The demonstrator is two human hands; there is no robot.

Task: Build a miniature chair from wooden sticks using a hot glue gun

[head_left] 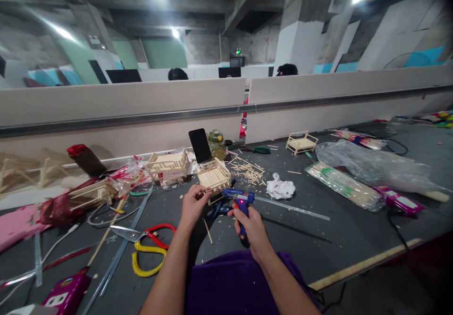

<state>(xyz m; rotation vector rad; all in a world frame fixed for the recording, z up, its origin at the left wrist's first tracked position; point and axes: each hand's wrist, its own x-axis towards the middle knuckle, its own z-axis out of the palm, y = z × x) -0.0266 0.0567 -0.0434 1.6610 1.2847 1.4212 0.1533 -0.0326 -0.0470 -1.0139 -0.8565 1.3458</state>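
- The left hand (193,204) is pinching a thin stick (202,193) against the near edge of the stick frame (214,176), its fingers closed on that stick.
- The right hand (249,225) is wrapping tight around the grip of the glue gun (239,197).
- The gun's barrel is lying roughly level, its nozzle pointing left at the left hand's fingertips and sitting just beside the stick.
- The frame is resting on the table (318,239), just beyond both hands; the left hand is nearer to it.
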